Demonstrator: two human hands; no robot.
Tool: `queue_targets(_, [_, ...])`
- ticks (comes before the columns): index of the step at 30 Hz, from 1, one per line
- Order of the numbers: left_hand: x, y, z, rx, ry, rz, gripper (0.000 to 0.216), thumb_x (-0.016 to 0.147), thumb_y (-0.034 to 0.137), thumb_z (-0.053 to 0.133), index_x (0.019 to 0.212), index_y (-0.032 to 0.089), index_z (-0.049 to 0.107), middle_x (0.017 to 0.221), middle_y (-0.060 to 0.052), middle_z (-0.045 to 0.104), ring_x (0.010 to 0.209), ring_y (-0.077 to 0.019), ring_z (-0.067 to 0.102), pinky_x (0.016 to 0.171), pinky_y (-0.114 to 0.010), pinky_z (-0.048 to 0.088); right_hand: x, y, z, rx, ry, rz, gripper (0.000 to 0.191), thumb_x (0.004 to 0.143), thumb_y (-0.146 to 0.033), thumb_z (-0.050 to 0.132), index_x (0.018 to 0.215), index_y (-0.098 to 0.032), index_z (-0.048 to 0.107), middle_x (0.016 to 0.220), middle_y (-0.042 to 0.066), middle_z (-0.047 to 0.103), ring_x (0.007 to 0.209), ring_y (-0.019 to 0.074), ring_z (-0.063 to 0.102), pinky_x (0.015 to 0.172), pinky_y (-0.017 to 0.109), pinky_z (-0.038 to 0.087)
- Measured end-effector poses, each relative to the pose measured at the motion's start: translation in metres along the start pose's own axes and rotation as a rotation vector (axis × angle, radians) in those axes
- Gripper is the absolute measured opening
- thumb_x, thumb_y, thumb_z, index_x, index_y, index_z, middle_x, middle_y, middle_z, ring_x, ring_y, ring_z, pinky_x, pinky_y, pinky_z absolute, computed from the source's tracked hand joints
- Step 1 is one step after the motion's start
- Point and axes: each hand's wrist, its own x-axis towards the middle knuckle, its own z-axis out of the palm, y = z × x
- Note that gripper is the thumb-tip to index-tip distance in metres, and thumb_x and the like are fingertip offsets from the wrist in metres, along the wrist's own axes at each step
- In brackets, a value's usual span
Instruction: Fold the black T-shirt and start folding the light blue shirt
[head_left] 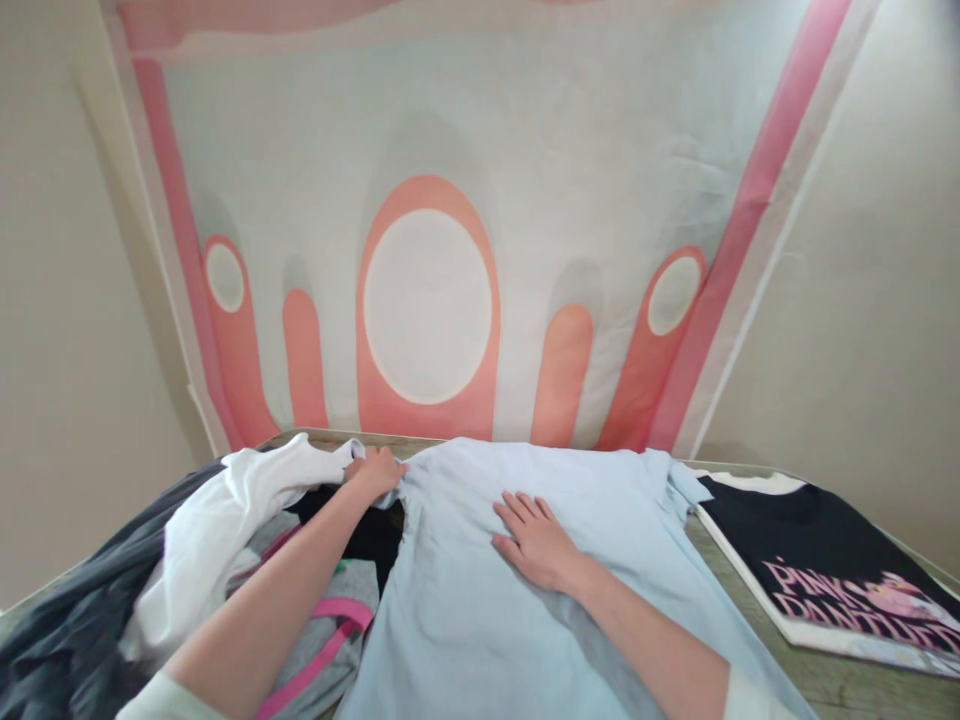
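Observation:
A light blue T-shirt [480,600] lies spread over the middle of the table, its neck side toward the wall. My left hand [377,472] is at the shirt's left sleeve, fingers curled closed on the sleeve's fabric. Flat on the upper middle of the shirt rests my right hand [536,540], fingers spread, holding nothing. Close by my left hand is a white garment [217,530], crumpled on top of a heap of clothes. The T-shirt's right sleeve reaches the edge of a folded black T-shirt.
Under my left forearm the heap includes a grey garment with pink trim [352,610] and a dark grey garment [75,600]. The folded black T-shirt [825,540] with pink lettering sits at right on the wooden table [832,680]. A printed backdrop [517,200] stands behind.

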Motion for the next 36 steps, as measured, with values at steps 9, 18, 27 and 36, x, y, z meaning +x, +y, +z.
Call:
queue_targets(9, [0.002,-0.014,-0.009,0.029,0.038,0.109,0.024,0.078,0.022,0.042,0.097,0.023,0.058,0.099,-0.006,0.062,0.093,-0.0247,0.055,0.078,-0.037,0.037,-0.003,-0.003,-0.007,0.034,0.030,-0.010,0.056,0.087,-0.050,0.023,0.134,-0.022,0.030,0.144,0.005,0.022,0.131,0.0226,0.014,0.105,0.042,0.006])
queue_targets(18, [-0.039,0.026,-0.019,0.189,0.227,0.316,0.031,0.078,0.006,0.036,0.094,0.015,0.061,0.111,-0.015,0.053,0.111,-0.0274,0.043,0.101,-0.048,0.010,0.002,0.005,-0.021,0.089,-0.051,0.031,0.061,0.085,-0.057,0.020,0.131,-0.021,0.037,0.142,0.008,0.027,0.130,0.0248,0.019,0.103,0.046,0.013])
queue_targets(27, [-0.145,0.090,0.022,-0.031,-0.056,0.714,0.058,0.088,0.051,0.022,0.139,0.025,0.018,0.146,-0.004,0.008,0.133,-0.0243,0.005,0.104,-0.045,0.009,-0.006,0.098,-0.029,-0.107,0.009,0.443,0.062,0.086,-0.054,0.020,0.136,-0.018,0.027,0.145,0.009,0.017,0.131,0.0267,0.011,0.102,0.048,0.010])
queue_targets(36, [-0.163,0.070,0.013,-0.032,-0.120,0.660,0.056,0.086,0.056,0.020,0.137,0.034,0.019,0.146,0.001,0.008,0.132,-0.0299,0.003,0.100,-0.057,0.006,-0.042,0.135,-0.019,-0.184,0.032,0.505,0.065,0.085,-0.058,0.014,0.138,-0.022,0.020,0.146,0.004,0.014,0.132,0.0224,0.010,0.104,0.044,0.005])
